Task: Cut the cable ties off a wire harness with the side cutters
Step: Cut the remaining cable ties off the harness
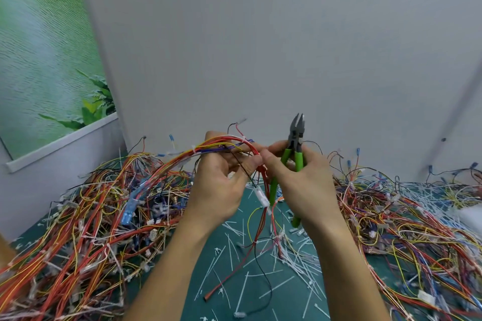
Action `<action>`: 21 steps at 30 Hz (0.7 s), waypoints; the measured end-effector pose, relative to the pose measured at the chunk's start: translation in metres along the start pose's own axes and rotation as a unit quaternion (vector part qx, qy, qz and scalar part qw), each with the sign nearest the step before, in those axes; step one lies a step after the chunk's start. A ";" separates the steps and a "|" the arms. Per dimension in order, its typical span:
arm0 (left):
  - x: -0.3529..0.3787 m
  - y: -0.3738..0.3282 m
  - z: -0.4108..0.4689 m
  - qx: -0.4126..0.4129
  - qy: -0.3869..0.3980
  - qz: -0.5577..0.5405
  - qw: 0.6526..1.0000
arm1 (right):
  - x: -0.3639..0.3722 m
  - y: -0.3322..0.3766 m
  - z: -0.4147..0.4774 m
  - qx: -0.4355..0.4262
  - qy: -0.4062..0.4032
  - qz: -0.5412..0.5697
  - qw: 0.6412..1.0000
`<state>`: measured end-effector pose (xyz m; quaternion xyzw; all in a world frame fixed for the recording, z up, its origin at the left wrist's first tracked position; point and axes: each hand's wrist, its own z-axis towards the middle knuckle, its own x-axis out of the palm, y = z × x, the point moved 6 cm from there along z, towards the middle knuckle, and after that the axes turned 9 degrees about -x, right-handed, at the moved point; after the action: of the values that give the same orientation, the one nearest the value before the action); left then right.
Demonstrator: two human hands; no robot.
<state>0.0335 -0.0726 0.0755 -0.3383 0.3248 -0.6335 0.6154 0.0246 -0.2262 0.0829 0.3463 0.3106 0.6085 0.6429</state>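
My left hand (221, 180) grips a wire harness (208, 147) of red, yellow and purple wires, raised above the table. A white cable tie (193, 149) wraps the bundle just left of that hand. My right hand (297, 177) holds the green-handled side cutters (296, 138), whose jaws point upward, slightly apart, with nothing between them. The thumb and forefinger of my right hand also pinch the red wires where both hands meet. A white connector (262, 197) hangs from the harness below my hands.
Big heaps of tangled harnesses lie at the left (91, 216) and right (404, 221) of the green mat (208, 294). Several cut white cable ties (292, 255) litter the mat between them. A grey wall (260, 47) rises close behind.
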 end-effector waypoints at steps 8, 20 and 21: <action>0.001 -0.003 -0.007 0.046 -0.054 0.149 0.986 | -0.014 0.003 0.003 -0.032 -0.008 -0.068 0.997; 0.007 -0.005 -0.012 0.071 -0.044 0.174 0.981 | -0.013 0.010 0.001 -0.085 -0.021 -0.192 0.977; 0.007 -0.006 -0.012 0.074 -0.046 0.170 0.982 | -0.013 0.007 0.002 -0.068 -0.012 -0.168 0.983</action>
<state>0.0206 -0.0792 0.0736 -0.2604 0.3013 -0.5258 0.7517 0.0216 -0.2390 0.0894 0.2516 0.3150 0.5073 0.7616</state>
